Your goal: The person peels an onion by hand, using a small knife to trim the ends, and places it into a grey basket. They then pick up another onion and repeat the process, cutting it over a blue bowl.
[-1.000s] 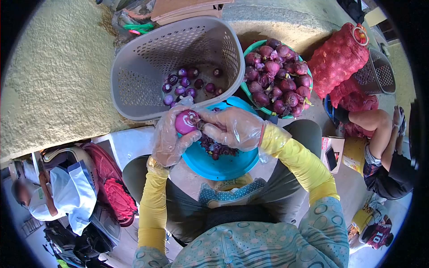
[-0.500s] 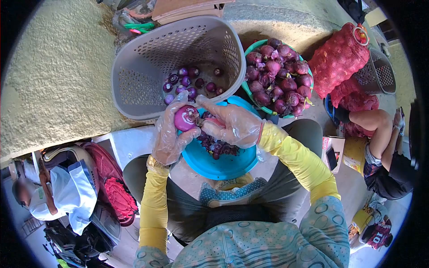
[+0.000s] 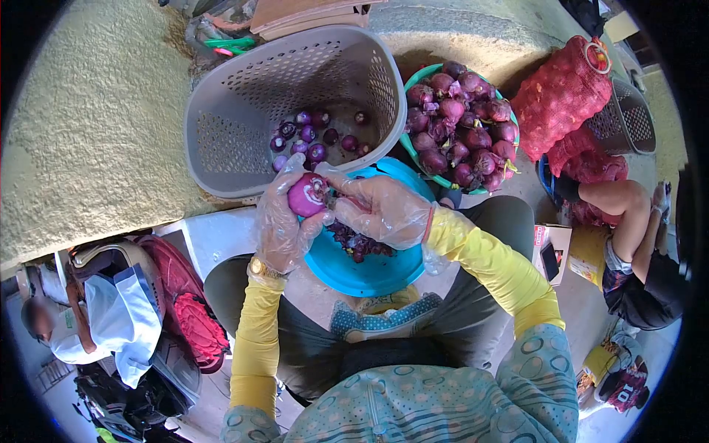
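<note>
My left hand point(image 3: 284, 214), in a clear plastic glove, is closed around a red onion point(image 3: 306, 195) with pale cut marks near its end. My right hand point(image 3: 388, 210), also gloved, is closed beside the onion on a small reddish-handled tool point(image 3: 360, 202). Its working end is mostly hidden by my fingers. Below both hands sits a blue basin point(image 3: 362, 279) with dark onion skins point(image 3: 359, 245) in it. Beyond my left hand, several peeled onions point(image 3: 308, 134) lie in a grey perforated basket point(image 3: 221, 122).
A green-rimmed basin point(image 3: 515, 125) heaped with unpeeled red onions point(image 3: 465, 125) stands at the back right. Red mesh sacks point(image 3: 565, 92) are beyond it. At right another person's leg point(image 3: 628, 207) shows near a cardboard box point(image 3: 563, 240). A red backpack point(image 3: 193, 317) lies at left.
The onion has turned slightly in my left hand, and its cut end looks different. My right hand has shifted slightly left, its fingers still at the onion.
</note>
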Available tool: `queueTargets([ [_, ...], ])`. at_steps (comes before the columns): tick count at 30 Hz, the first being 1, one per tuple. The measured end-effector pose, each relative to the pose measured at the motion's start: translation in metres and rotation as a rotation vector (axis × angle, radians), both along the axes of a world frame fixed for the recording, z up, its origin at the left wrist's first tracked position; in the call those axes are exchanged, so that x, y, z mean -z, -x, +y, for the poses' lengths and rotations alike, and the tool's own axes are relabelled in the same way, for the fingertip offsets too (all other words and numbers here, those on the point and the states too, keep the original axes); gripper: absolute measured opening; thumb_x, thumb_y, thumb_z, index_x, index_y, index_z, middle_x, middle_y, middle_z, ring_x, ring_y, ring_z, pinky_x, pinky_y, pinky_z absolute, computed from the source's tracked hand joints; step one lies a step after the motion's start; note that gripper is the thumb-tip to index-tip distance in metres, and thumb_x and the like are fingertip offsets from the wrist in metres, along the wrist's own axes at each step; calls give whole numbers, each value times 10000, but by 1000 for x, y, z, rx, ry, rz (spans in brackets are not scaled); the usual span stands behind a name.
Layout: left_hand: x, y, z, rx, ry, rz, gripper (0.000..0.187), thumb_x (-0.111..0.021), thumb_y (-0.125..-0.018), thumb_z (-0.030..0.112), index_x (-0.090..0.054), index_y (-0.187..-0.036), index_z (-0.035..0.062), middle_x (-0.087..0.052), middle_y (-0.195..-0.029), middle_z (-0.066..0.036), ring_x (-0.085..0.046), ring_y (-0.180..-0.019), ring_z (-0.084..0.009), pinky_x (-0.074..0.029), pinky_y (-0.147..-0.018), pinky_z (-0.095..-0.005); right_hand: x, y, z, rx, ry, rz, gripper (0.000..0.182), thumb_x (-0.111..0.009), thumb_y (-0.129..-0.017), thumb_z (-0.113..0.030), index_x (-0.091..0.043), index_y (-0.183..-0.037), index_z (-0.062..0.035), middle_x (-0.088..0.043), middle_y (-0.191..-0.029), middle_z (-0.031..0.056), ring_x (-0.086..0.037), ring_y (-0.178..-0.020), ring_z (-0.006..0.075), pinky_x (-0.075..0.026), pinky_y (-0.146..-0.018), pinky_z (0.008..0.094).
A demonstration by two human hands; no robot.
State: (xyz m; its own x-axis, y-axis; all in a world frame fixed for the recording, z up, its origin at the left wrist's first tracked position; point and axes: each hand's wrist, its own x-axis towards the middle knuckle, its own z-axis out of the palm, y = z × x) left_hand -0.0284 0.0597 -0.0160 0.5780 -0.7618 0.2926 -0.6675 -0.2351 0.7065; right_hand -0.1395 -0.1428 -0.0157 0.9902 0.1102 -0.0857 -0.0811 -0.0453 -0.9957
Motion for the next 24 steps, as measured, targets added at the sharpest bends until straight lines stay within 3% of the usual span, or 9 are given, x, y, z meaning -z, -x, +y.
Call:
queueTargets([
  [2,5,0,-3,-43,69,-106,789,-791,-855,460,-401,-1413,59,-501,-1416,-261,-533,-1309,-417,-430,-1109,-469,-5,-2,2,23,-50,18,616,-570,-994,-254,-390,-1556,-77,-544,-679,62,-504,-636,89,-472,-614,285],
  [9,16,7,-4,-110,97,-105,813,-775,-866,480,-366,-1430,62,-462,-1474,-268,-505,-1343,-418,-413,-1126,-481,-9,-3,7,105,47,-81,610,-555,-999,-265,-394,-1552,-65,-597,-717,82,-558,-627,111,-509,-653,299],
  [11,13,10,-9,-174,189,-171,754,-805,-854,388,-424,-1389,19,-556,-1348,-262,-593,-1199,-434,-462,-1037,-488,-4,-4,7,84,70,-22,604,-558,-1001,-269,-401,-1547,-62,-611,-729,87,-566,-634,109,-512,-659,298],
  [12,12,9,-8,-173,188,-170,754,-805,-854,388,-424,-1389,19,-556,-1348,-262,-593,-1199,-434,-462,-1037,-488,9,-9,10,118,51,-160,600,-560,-1003,-273,-408,-1541,-57,-616,-724,93,-567,-630,108,-512,-657,297],
  [14,10,8,-6,-155,160,119,718,-810,-835,313,-440,-1372,14,-552,-1340,-270,-585,-1190,-440,-451,-1045,-491,16,-7,8,153,34,-296,596,-561,-1005,-277,-414,-1536,-51,-621,-719,100,-568,-626,107,-512,-655,295],
  [16,6,5,-1,-135,94,93,695,-801,-830,291,-450,-1364,19,-563,-1328,-259,-591,-1175,-432,-454,-1039,-483,-4,-2,0,32,82,34,553,-562,-1005,-271,-458,-1513,-81,-618,-694,102,-571,-618,127,-514,-652,322],
  [17,3,3,1,-114,29,66,672,-793,-824,268,-460,-1355,25,-574,-1316,-248,-598,-1160,-423,-458,-1033,-474,-9,-2,-1,32,81,33,553,-562,-1005,-271,-458,-1513,-81,-618,-694,102,-571,-618,127,-514,-652,322],
  [20,-11,-6,3,-32,-35,111,649,-781,-841,306,-470,-1349,48,-601,-1282,-220,-610,-1137,-399,-464,-1025,-450,-16,-2,-3,-25,27,87,502,-555,-1003,-270,-507,-1482,-124,-623,-687,116,-580,-601,180,-516,-645,359],
  [24,-15,-7,5,-10,-89,193,622,-765,-852,325,-476,-1339,68,-608,-1292,-204,-615,-1139,-386,-465,-1024,-435,-21,-3,-4,-50,178,29,487,-543,-998,-283,-507,-1463,-141,-643,-708,151,-615,-610,284,-523,-647,402],
])
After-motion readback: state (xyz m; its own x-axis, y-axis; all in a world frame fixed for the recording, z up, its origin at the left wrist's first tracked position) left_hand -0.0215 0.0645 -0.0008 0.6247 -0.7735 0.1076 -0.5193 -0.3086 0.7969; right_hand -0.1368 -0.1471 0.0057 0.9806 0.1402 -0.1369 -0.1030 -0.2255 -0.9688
